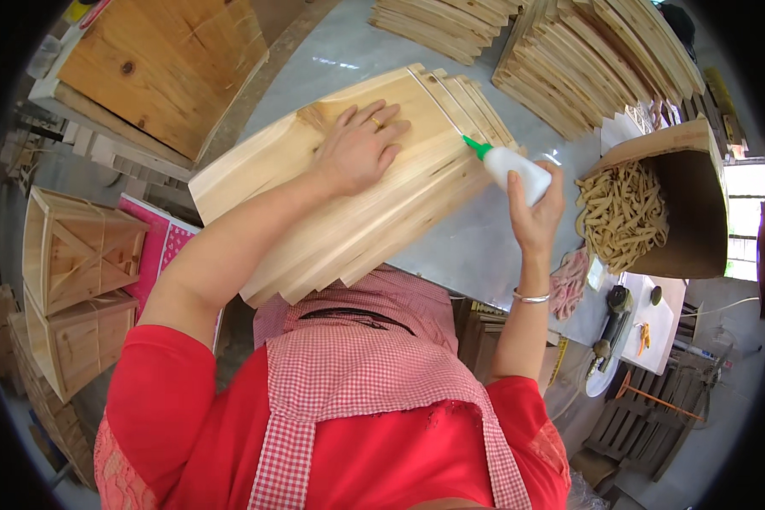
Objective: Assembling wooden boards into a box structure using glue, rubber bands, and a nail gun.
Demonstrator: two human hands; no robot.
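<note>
A fanned stack of pale wooden boards (314, 229) lies across the table in front of me. My left hand (357, 149) rests on the top board with its fingers spread, a ring on one of them. My right hand (535, 212) is wrapped round a white squeeze bottle (518, 172) with a green nozzle. The bottle is tilted, and its tip meets the right end of the stack. From the tip a thin white line (433, 100) runs up along the board's end edge.
More stacked boards (599, 55) stand at the far right of the grey table (438, 238). A cardboard box (688, 204) of tan strips sits on the right, with a pink glove (569, 285) near it. Wooden crates (89, 246) and a large wooden panel (161, 68) are at left.
</note>
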